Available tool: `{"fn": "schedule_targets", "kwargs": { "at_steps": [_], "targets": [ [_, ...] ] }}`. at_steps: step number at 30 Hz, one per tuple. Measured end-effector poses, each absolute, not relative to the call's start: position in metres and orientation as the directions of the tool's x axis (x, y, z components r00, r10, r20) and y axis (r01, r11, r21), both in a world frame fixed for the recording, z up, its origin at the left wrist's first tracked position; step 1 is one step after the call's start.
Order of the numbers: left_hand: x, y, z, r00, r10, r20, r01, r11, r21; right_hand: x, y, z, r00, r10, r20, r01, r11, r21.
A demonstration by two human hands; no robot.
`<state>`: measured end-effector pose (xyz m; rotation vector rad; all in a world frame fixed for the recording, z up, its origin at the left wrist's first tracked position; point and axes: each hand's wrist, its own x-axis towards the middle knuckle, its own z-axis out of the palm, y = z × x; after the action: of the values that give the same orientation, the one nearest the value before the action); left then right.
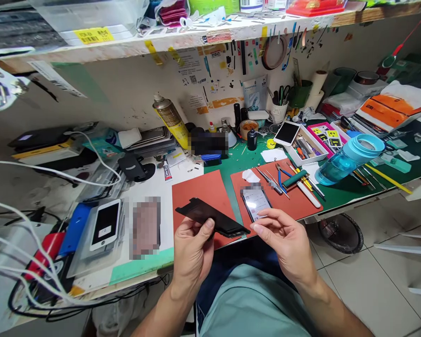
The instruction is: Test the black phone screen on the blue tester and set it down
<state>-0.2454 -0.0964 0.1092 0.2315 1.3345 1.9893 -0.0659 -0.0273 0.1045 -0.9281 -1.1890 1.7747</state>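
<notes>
My left hand [195, 248] grips a thin black phone screen panel [203, 213], thumb on top and fingers beneath. It is held tilted above the front of the left red-brown mat [184, 189]. My right hand [289, 241] hovers beside the panel's right end, thumb and fingertips slightly apart with nothing visible between them. Just beyond those fingertips lies a phone [257, 204] with a lit screen, on the right mat [294, 206]. Pliers [282, 178], tweezers [270, 180] and a green-handled tool [294, 179] rest on that mat.
A blue water bottle [349, 160] leans at the right. Left of the mats lie a white phone [106, 224] on a plastic tray and a blurred flat object [145, 227]. White cables [38, 248] hang at the left. A yellow spray can [171, 120] stands behind, under a loaded shelf [182, 42].
</notes>
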Motion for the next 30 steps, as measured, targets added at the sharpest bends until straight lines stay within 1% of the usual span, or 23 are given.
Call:
{"fn": "schedule_targets", "kwargs": {
  "at_steps": [4, 8, 11, 14, 16, 20, 23, 26, 30],
  "targets": [
    [-0.243, -0.094, 0.110, -0.710, 0.663, -0.235, -0.466, -0.193, 0.863, -0.075, -0.025, 0.107, -0.428, 0.883, -0.191, -0.250, -0.318, -0.914],
    [-0.242, -0.092, 0.111, -0.707, 0.664, -0.243, -0.474, -0.190, 0.860, -0.079, -0.025, 0.107, -0.510, 0.821, -0.259, -0.318, -0.459, -0.830],
    [-0.243, -0.092, 0.111, -0.719, 0.644, -0.260, -0.483, -0.195, 0.853, -0.074, -0.025, 0.105, -0.545, 0.782, -0.304, -0.329, -0.532, -0.780],
    [-0.246, -0.092, 0.111, -0.729, 0.627, -0.276, -0.491, -0.198, 0.849, -0.068, -0.024, 0.105, -0.558, 0.759, -0.336, -0.318, -0.570, -0.758],
    [-0.247, -0.093, 0.110, -0.732, 0.616, -0.291, -0.502, -0.199, 0.842, -0.065, -0.024, 0.105, -0.550, 0.763, -0.340, -0.319, -0.568, -0.759],
    [-0.248, -0.093, 0.111, -0.726, 0.622, -0.292, -0.509, -0.202, 0.837, -0.066, -0.026, 0.105, -0.513, 0.797, -0.319, -0.331, -0.527, -0.783],
    [-0.246, -0.092, 0.111, -0.713, 0.645, -0.275, -0.506, -0.202, 0.839, -0.067, -0.028, 0.105, -0.494, 0.825, -0.274, -0.311, -0.462, -0.830],
    [-0.242, -0.091, 0.111, -0.682, 0.677, -0.276, -0.521, -0.186, 0.833, -0.069, -0.030, 0.108, -0.499, 0.848, -0.179, -0.226, -0.327, -0.917],
    [-0.237, -0.091, 0.113, -0.626, 0.732, -0.269, -0.524, -0.140, 0.840, -0.072, -0.033, 0.109, -0.481, 0.876, -0.015, -0.077, -0.059, -0.995]
  ]
}}
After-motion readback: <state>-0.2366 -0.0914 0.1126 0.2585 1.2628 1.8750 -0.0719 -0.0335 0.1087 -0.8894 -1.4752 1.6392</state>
